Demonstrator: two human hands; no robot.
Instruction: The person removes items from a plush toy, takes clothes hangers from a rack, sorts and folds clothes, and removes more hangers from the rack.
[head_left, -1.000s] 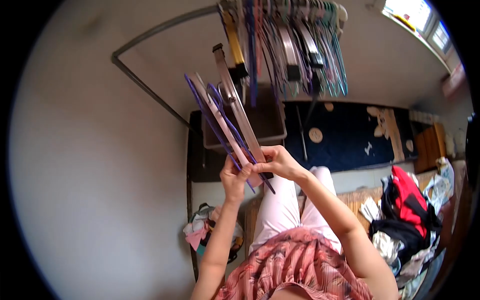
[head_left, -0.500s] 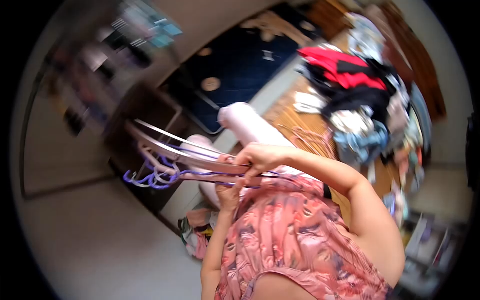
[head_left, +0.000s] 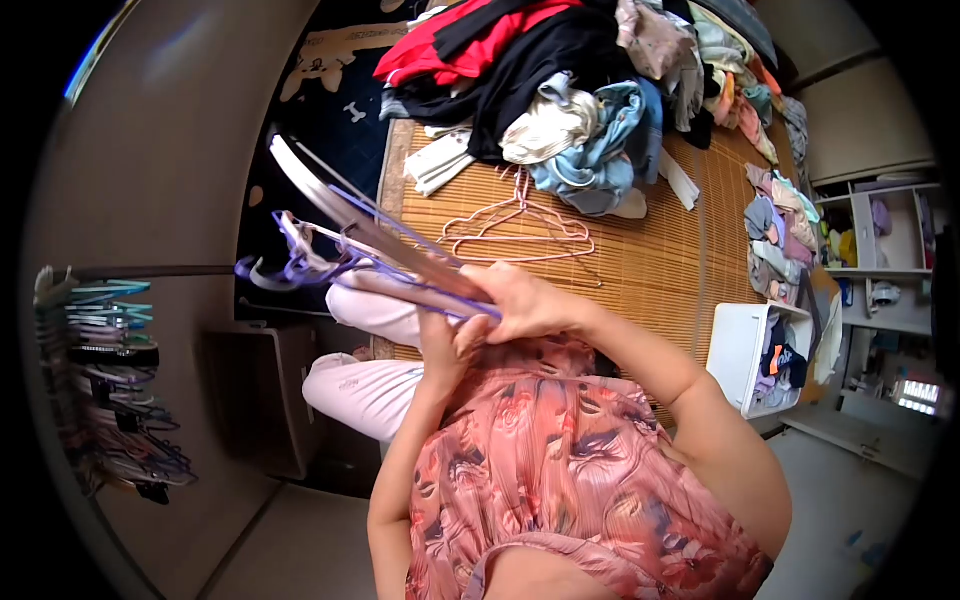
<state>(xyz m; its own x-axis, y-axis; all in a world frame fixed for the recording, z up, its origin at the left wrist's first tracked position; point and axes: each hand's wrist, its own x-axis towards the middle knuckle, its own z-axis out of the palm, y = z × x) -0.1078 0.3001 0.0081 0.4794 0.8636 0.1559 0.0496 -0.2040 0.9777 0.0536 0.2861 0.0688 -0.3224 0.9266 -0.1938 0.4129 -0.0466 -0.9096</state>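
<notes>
A bundle of purple, white and pinkish clothes hangers (head_left: pixel 385 237) is held in front of my body, its hooks pointing left. My left hand (head_left: pixel 450 345) is closed around the near end from below. My right hand (head_left: pixel 520 300) grips the same end from the right, close against the left hand. The number of hangers is hard to tell because they overlap. Beyond my hands, pink hangers (head_left: pixel 521 200) lie on the woven mat (head_left: pixel 650 260), beside a heap of clothes with a red garment (head_left: pixel 450 45) and a light blue garment (head_left: pixel 590 160).
On the right, a white bin (head_left: pixel 735 350) holds dark clothes, near a smaller clothes pile (head_left: pixel 780 225) and white shelves (head_left: pixel 850 270). Many hangers (head_left: pixel 115 390) hang at the left. A dark blue dog-patterned cloth (head_left: pixel 340 130) lies behind the bundle, and an open box (head_left: pixel 290 400) stands lower left.
The view has swung right, bringing the clothes heap, pink hangers and white bin more fully into sight. Both hands still hold the hanger bundle, with the right hand's fingers now wrapped lower around its end.
</notes>
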